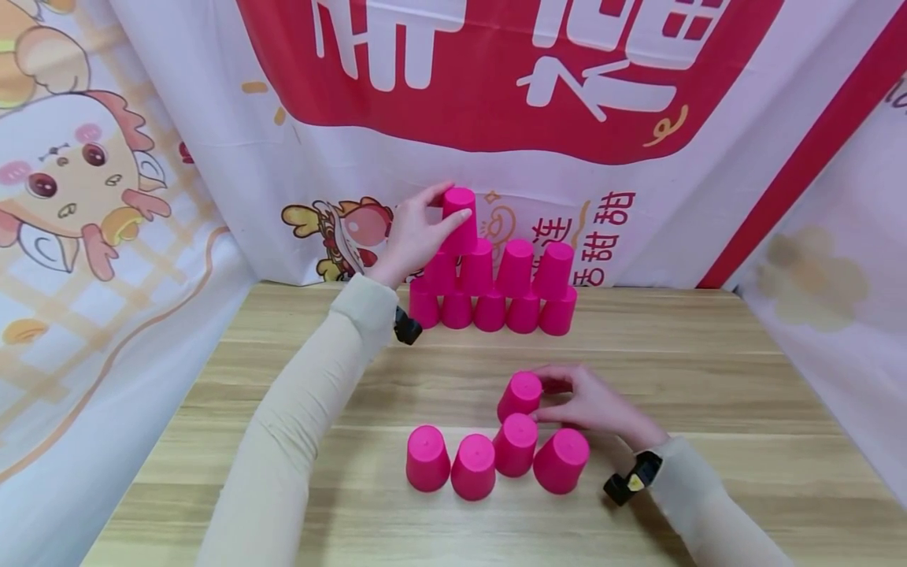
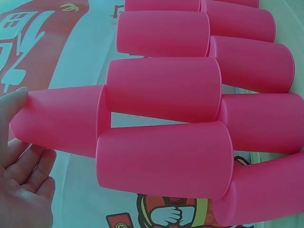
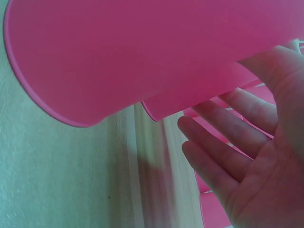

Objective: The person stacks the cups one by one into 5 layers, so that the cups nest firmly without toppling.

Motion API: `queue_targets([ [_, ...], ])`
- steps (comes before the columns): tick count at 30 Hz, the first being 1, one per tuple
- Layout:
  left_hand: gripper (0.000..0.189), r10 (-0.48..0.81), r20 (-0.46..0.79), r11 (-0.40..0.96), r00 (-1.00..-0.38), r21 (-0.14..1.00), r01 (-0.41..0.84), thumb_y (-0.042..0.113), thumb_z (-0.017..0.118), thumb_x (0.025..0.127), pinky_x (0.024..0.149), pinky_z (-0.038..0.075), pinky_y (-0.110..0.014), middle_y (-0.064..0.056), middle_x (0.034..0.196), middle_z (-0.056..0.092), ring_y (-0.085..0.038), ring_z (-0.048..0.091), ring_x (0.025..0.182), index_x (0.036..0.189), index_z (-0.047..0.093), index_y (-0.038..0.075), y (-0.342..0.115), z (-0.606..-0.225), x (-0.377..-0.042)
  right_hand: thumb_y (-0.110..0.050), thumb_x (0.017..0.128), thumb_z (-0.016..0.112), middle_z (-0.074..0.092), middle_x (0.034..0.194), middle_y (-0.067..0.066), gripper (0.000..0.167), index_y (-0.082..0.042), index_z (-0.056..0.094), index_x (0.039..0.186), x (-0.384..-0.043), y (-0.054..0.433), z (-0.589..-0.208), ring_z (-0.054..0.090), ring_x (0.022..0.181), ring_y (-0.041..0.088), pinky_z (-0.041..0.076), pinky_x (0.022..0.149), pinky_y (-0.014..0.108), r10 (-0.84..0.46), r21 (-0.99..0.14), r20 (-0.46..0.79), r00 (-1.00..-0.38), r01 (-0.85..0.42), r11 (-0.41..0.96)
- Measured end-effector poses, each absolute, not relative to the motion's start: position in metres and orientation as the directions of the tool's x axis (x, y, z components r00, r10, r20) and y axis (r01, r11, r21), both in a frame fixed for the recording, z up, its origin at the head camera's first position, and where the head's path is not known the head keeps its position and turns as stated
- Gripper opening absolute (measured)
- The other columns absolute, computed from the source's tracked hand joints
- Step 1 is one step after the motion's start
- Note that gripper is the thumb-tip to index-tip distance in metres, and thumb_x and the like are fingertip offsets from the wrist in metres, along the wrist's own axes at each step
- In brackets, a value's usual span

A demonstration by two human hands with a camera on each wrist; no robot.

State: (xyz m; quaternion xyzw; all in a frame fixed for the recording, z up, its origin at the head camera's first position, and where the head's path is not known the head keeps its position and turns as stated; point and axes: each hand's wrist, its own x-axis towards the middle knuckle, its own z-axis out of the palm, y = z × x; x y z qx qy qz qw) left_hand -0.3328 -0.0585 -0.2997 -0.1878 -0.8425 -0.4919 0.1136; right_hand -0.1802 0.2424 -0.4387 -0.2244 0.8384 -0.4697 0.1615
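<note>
My left hand (image 1: pixel 418 232) holds an upside-down pink cup (image 1: pixel 460 211) between thumb and fingers. In the left wrist view, that cup's rim (image 2: pixel 101 118) meets the bases of two second-row cups at the left end of the stack. Several pink cups (image 1: pixel 489 312) form the bottom row, and several more (image 1: pixel 515 268) make the row above. Nearer the front, my right hand (image 1: pixel 591 400) has its thumb and fingers around another upside-down pink cup (image 1: pixel 520 394). A front cup (image 1: pixel 516 445) overlaps it in the head view; in the right wrist view the thumb is partly hidden.
More upside-down pink cups stand at the front: one at left (image 1: pixel 428 458), one beside it (image 1: pixel 473 467) and one at right (image 1: pixel 562 461). All are on a wooden table (image 1: pixel 673 346). A printed cloth (image 1: pixel 234 157) hangs close behind the stack, with cloth along both sides.
</note>
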Motion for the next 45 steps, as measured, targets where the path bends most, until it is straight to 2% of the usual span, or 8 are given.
queue_targets([
  [5, 0.073, 0.193, 0.375, 0.437, -0.907, 0.794, 0.422, 0.045, 0.074, 0.092, 0.095, 0.051, -0.030, 0.005, 0.142, 0.055, -0.013, 0.050, 0.129, 0.155, 0.044, 0.022, -0.062, -0.300, -0.332, -0.032, 0.083, 0.087, 0.069, 0.119, -0.007, 0.055, -0.025, 0.066, 0.133, -0.180, 0.240, -0.440, 0.063, 0.112, 0.020, 0.050, 0.098, 0.049, -0.512, -0.861, -0.078, -0.856, -0.201, 0.467],
  [12, 0.079, 0.163, 0.428, 0.395, -0.889, 0.797, 0.456, 0.047, 0.078, 0.089, 0.100, 0.050, -0.039, 0.005, 0.145, 0.055, -0.016, 0.048, 0.133, 0.155, 0.045, 0.021, -0.072, -0.301, -0.324, -0.032, 0.082, 0.087, 0.069, 0.117, -0.003, 0.053, -0.025, 0.066, 0.130, -0.181, 0.237, -0.443, 0.062, 0.111, 0.025, 0.049, 0.097, 0.051, -0.492, -0.873, -0.087, -0.867, -0.172, 0.457],
  [19, 0.076, 0.144, 0.531, 0.398, -0.835, 0.742, 0.540, 0.044, 0.080, 0.088, 0.103, 0.046, -0.036, 0.008, 0.147, 0.054, -0.005, 0.046, 0.132, 0.154, 0.046, 0.027, -0.084, -0.304, -0.291, -0.034, 0.080, 0.088, 0.068, 0.117, -0.002, 0.055, -0.026, 0.066, 0.129, -0.181, 0.236, -0.443, 0.061, 0.111, 0.027, 0.050, 0.096, 0.049, -0.448, -0.881, -0.106, -0.888, -0.125, 0.456],
  [22, 0.074, 0.155, 0.560, 0.390, -0.814, 0.722, 0.571, 0.043, 0.081, 0.087, 0.105, 0.044, -0.038, 0.008, 0.144, 0.056, -0.007, 0.048, 0.132, 0.151, 0.049, 0.027, -0.089, -0.310, -0.273, -0.033, 0.079, 0.089, 0.068, 0.117, -0.002, 0.057, -0.024, 0.066, 0.129, -0.182, 0.237, -0.442, 0.062, 0.110, 0.028, 0.051, 0.095, 0.050, -0.430, -0.888, -0.093, -0.898, -0.121, 0.444],
  [27, 0.071, 0.231, 0.502, 0.383, -0.833, 0.740, 0.552, 0.043, 0.082, 0.087, 0.096, 0.050, -0.041, 0.011, 0.140, 0.058, -0.012, 0.052, 0.128, 0.150, 0.052, 0.027, -0.095, -0.327, -0.250, -0.032, 0.078, 0.090, 0.068, 0.117, -0.001, 0.057, -0.023, 0.065, 0.129, -0.183, 0.240, -0.440, 0.062, 0.111, 0.028, 0.052, 0.094, 0.051, -0.399, -0.892, -0.057, -0.915, -0.133, 0.433],
  [34, 0.073, 0.320, 0.394, 0.427, -0.862, 0.752, 0.503, 0.043, 0.084, 0.084, 0.108, 0.040, -0.054, 0.013, 0.137, 0.060, -0.009, 0.051, 0.130, 0.148, 0.054, 0.028, -0.100, -0.350, -0.225, -0.035, 0.079, 0.089, 0.068, 0.118, -0.002, 0.057, -0.023, 0.064, 0.128, -0.185, 0.246, -0.428, 0.060, 0.114, 0.026, 0.050, 0.095, 0.056, -0.336, -0.880, -0.018, -0.942, -0.144, 0.452],
  [38, 0.075, 0.387, 0.332, 0.442, -0.860, 0.752, 0.489, 0.045, 0.086, 0.082, 0.108, 0.040, -0.056, 0.012, 0.140, 0.059, -0.011, 0.049, 0.133, 0.148, 0.054, 0.028, -0.103, -0.362, -0.214, -0.032, 0.079, 0.089, 0.069, 0.115, -0.004, 0.053, -0.022, 0.065, 0.126, -0.190, 0.249, -0.415, 0.061, 0.112, 0.022, 0.045, 0.100, 0.060, -0.309, -0.870, 0.061, -0.949, -0.203, 0.450],
  [45, 0.074, 0.441, 0.242, 0.441, -0.864, 0.780, 0.444, 0.047, 0.087, 0.079, 0.105, 0.042, -0.060, 0.012, 0.138, 0.059, -0.015, 0.054, 0.126, 0.145, 0.057, 0.030, -0.113, -0.381, -0.199, -0.023, 0.082, 0.088, 0.069, 0.116, 0.001, 0.050, -0.012, 0.067, 0.126, -0.206, 0.251, -0.376, 0.060, 0.111, 0.020, 0.045, 0.100, 0.052, -0.234, -0.825, 0.243, -0.941, -0.328, 0.460],
])
